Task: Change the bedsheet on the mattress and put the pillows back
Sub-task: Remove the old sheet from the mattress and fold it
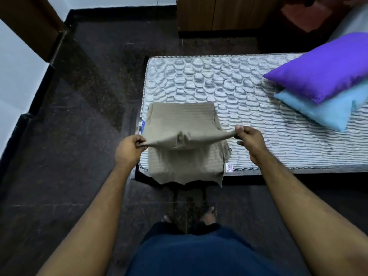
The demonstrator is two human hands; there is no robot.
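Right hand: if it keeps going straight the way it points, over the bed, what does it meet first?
Likely the bare mattress beyond the folded sheet that the right hand pinches. The pillows lie off to the right. Depth is unclear.

The mattress (229, 86) lies on the floor (79, 136), ahead and to the right of the person. A folded sheet (181, 116) sits on its near left corner, one layer hanging over the near edge. The left hand (128, 149) and right hand (250, 139) hold a raised fold between them, above the sheet. Two pillows lie at the mattress's right end, the upper pillow (322, 66) on the lower pillow (326, 110). A cupboard (219, 12) stands behind the mattress.
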